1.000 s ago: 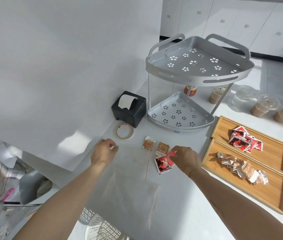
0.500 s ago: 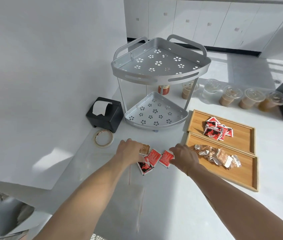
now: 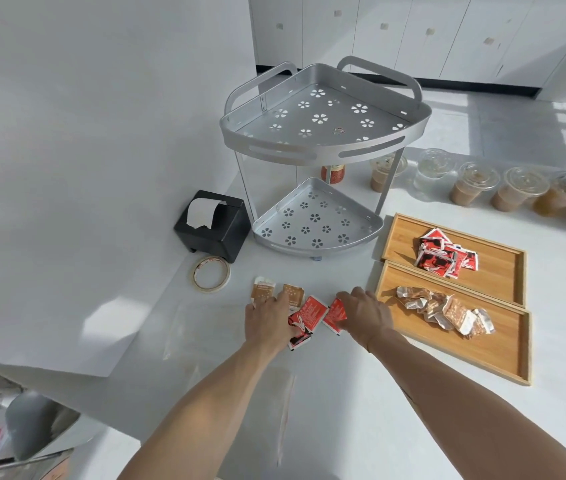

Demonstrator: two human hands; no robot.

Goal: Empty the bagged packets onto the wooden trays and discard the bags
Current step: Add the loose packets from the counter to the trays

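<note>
Two wooden trays sit at your right on the tabletop [image 3: 361, 393], and both are already loaded: the far tray [image 3: 503, 268] carries a heap of red packets [image 3: 442, 258], the near tray [image 3: 503, 355] a heap of brown packets [image 3: 447, 311]. So most of the emptying looks done. Next in size, a clear bag [image 3: 267, 403] lies flat under your forearms, apparently empty and not yet discarded. What is left to move is the small scatter on the tabletop just left of the near tray: two loose brown packets [image 3: 278, 292] and a few loose red packets [image 3: 309, 315] between your hands. Your left hand [image 3: 269, 322] lies palm down over the red ones, fingers curled onto them; whether its grip has closed on any packet, you cannot tell from here. Your right hand [image 3: 364, 315] has its grip pinching one red packet at the edge. By my reckoning you sort these few to their trays, then bin the bag.
</note>
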